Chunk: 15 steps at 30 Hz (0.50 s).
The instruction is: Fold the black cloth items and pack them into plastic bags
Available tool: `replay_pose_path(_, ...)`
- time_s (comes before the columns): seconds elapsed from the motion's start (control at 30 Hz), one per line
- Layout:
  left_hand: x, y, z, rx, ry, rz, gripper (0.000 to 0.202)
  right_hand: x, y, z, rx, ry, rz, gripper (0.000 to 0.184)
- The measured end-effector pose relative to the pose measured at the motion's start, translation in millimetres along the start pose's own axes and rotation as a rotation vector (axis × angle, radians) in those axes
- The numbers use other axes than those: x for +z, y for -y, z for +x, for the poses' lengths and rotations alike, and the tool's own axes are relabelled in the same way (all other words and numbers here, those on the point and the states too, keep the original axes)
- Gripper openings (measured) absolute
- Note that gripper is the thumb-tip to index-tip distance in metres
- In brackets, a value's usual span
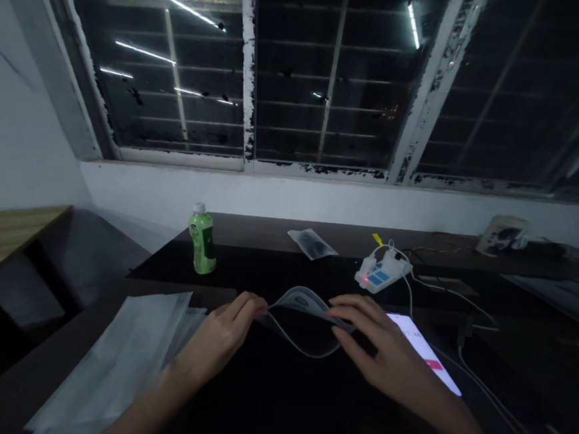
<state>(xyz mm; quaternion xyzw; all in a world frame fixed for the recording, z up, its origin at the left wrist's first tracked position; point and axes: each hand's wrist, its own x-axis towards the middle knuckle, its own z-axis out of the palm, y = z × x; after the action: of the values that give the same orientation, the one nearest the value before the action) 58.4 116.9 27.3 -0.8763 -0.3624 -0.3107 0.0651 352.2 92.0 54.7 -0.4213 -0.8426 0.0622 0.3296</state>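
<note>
A clear plastic bag (306, 315) with a dark item inside hangs curved between my two hands above the dark table (265, 402). My left hand (223, 335) pinches the bag's left edge with closed fingers. My right hand (383, 355) grips the bag's right side, with the fingers laid over its top edge. A stack of similar flat bags (118, 357) lies to the left of my left hand.
A green bottle (202, 240) stands at the back left. Another small bag (312, 243) lies at the back. A white power strip (380, 271) with cables sits at the right, and a lit phone (426, 351) lies beside my right hand. A wooden table (2, 234) is at the far left.
</note>
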Motion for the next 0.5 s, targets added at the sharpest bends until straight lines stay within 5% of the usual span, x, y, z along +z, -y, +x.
replay_pose_path(0.13,-3.9,-4,-8,0.11,0.009,0.082,0.025,10,24,15,-0.045,0.158,-0.32,0.03)
replay_pose_path(0.27,0.9,-8,-14,0.183,-0.053,0.127,0.025,42,26,26,-0.074,0.349,-0.548,0.059)
replay_pose_path(0.4,3.2,-13,-14,0.188,-0.099,0.068,0.025,68,20,22,-0.064,0.244,-0.696,0.032)
replay_pose_path(0.5,-7.7,-8,-9,0.049,-0.162,-0.137,0.019,59,18,18,-0.151,0.056,-0.695,0.019)
